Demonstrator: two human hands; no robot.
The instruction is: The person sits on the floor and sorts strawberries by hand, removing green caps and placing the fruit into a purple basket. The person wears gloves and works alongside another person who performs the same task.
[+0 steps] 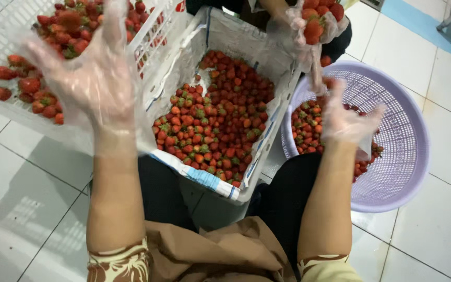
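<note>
My left hand [92, 73], in a loose clear plastic glove, hovers with fingers spread over a white slatted crate [11, 31] holding strawberries [69, 26]. It holds nothing. My right hand [345, 117], also gloved, hangs over a purple round basket [408, 141] with strawberries [306, 130] at its left side; its fingers are apart and empty. Between my hands sits a white lined crate [275, 112] full of strawberries [210, 120].
Another person's gloved hand [317, 23] at the top holds several strawberries above the purple basket. White floor tiles [32, 209] surround the containers. My knees in dark trousers [283, 203] and a brown cloth [210, 250] lie below.
</note>
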